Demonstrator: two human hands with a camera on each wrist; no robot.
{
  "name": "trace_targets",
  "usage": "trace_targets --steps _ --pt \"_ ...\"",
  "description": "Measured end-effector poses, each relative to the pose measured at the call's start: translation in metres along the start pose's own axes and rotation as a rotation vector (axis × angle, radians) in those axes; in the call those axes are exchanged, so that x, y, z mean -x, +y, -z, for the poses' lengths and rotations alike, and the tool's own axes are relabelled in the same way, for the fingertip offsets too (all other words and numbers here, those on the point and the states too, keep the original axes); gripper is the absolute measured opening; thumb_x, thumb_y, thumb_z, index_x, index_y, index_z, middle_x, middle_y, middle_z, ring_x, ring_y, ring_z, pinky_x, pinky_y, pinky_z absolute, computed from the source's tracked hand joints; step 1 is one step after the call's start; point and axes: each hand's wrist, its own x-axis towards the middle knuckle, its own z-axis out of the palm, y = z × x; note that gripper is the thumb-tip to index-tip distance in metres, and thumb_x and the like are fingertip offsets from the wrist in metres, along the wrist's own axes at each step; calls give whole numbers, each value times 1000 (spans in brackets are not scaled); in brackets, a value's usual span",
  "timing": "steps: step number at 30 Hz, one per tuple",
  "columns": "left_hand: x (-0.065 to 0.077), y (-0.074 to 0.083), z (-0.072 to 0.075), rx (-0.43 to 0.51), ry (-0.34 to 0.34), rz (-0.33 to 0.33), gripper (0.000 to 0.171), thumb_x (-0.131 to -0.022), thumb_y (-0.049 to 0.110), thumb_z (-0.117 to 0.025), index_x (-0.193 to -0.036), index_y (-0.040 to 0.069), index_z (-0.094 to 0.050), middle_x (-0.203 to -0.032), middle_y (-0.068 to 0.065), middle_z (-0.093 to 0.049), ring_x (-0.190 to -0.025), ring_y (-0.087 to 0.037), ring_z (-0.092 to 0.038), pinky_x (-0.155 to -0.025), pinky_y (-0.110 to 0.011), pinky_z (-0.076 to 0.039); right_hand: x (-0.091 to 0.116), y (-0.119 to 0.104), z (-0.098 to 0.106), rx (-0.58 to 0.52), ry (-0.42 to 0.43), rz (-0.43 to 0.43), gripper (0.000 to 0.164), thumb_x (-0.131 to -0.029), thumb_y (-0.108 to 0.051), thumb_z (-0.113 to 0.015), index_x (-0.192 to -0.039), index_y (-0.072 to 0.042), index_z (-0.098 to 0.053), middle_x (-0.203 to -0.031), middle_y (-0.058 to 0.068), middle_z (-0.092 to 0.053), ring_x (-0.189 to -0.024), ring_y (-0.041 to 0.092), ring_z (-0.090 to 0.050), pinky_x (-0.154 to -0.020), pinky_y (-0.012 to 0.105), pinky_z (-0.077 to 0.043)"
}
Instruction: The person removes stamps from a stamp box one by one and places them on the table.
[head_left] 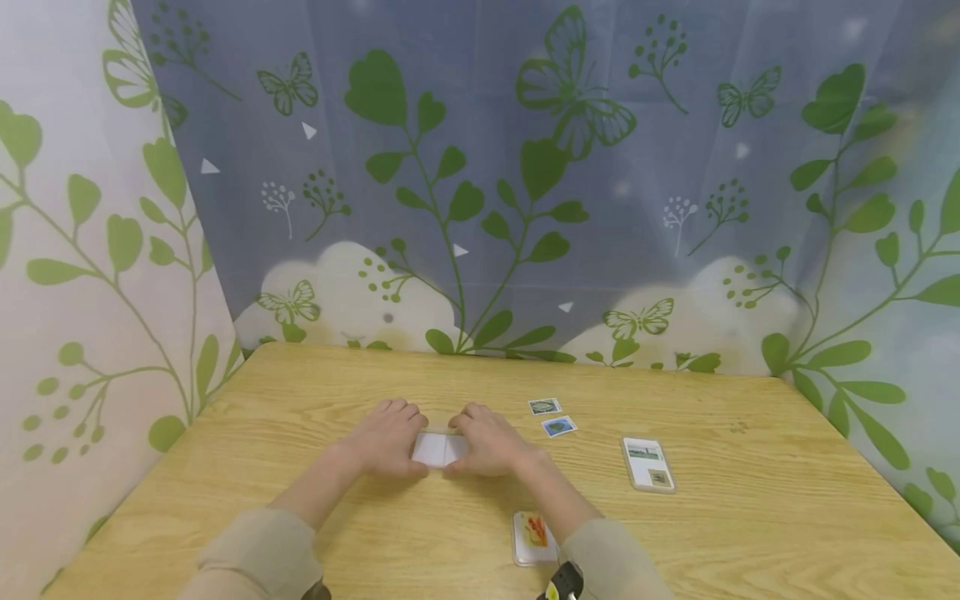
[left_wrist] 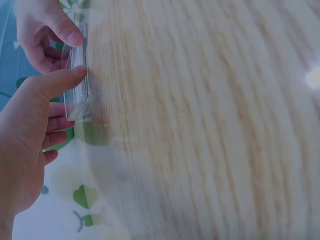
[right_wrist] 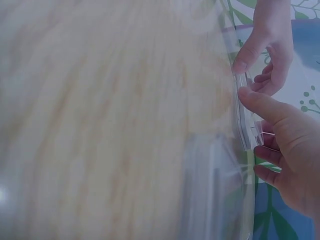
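Both hands hold a small clear plastic case (head_left: 433, 450) with a white inside, low over the middle of the table. My left hand (head_left: 386, 439) grips its left end, thumb on the near edge and fingers at the far side. At the right end, my right hand (head_left: 487, 442) grips it the same way. From the left wrist view, a transparent lid edge of the case (left_wrist: 80, 97) stands slightly apart from the body beyond the thumbs. Two stamps, one dark green (head_left: 545, 406) and one blue (head_left: 558, 427), lie loose beyond the right hand.
On the wooden table (head_left: 712, 533), a clear case (head_left: 648, 464) with two stamps lies to the right. Another case (head_left: 529, 546) with an orange-red picture sits near the right forearm. A leaf-patterned curtain (head_left: 480, 208) stands behind the table.
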Motion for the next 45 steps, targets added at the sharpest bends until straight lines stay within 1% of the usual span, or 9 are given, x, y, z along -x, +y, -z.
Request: trace_targets --steps 6,9,16,21,28,33,39,43,45 --pt "-3 1 2 19 -27 2 56 -72 45 -68 -108 3 -59 -99 -3 -56 -91 -20 -45 -81 -37 -38 0 3 -1 2 -10 -15 65 -72 -46 -74 -121 -7 -56 -109 1 -52 -94 13 -47 -82 27 -42" --pt "-4 2 2 38 -34 7 56 -72 44 -68 -109 3 -59 -100 -3 -55 -92 -20 -44 -82 -37 -37 1 4 -1 5 -10 -19 64 -73 -46 -74 -120 -7 -57 -108 1 -51 -92 13 -47 -81 27 -42" --pt "-6 2 -2 46 -44 11 54 -71 43 -69 -107 5 -60 -97 -1 -55 -90 -19 -44 -80 -36 -37 3 6 -2 4 -17 -25 64 -73 -47 -74 -120 -8 -57 -108 2 -52 -93 14 -47 -79 27 -42" --pt "-7 3 -1 41 -57 15 55 -72 44 -68 -109 4 -60 -101 -2 -56 -93 -19 -45 -83 -38 -38 4 6 -2 11 -24 -31 65 -73 -49 -73 -120 -8 -57 -110 2 -52 -95 14 -47 -81 28 -42" --pt "-6 4 1 45 -66 22 55 -72 43 -69 -111 4 -60 -103 -4 -57 -96 -21 -46 -86 -39 -38 4 6 -2 -8 -35 -34 66 -73 -50 -73 -120 -7 -58 -109 2 -53 -91 13 -47 -76 25 -42" --pt "-4 3 2 69 -72 24 55 -73 42 -68 -112 3 -60 -106 -5 -57 -98 -21 -46 -88 -40 -38 3 6 -3 -5 -39 -31 67 -73 -51 -72 -121 -8 -58 -109 1 -54 -91 12 -47 -77 26 -42" --pt "-1 0 4 112 -60 13 55 -73 39 -68 -112 1 -60 -107 -7 -57 -99 -24 -47 -90 -44 -38 3 6 -4 -3 -40 -26 68 -72 -53 -72 -122 -8 -57 -109 1 -53 -92 12 -47 -79 26 -41" --pt "-1 -2 4 107 -62 15 50 -74 40 -67 -108 4 -61 -104 -5 -57 -97 -23 -47 -92 -45 -37 3 7 -2 24 -32 -15 70 -72 -55 -70 -123 -8 -57 -112 3 -54 -97 15 -48 -84 29 -42" --pt "-1 -2 4 99 -62 15 47 -74 40 -66 -106 5 -62 -102 -4 -57 -95 -22 -47 -90 -44 -38 3 8 -1 34 -28 -12 68 -73 -55 -70 -121 -9 -58 -112 3 -54 -99 16 -49 -85 30 -43"
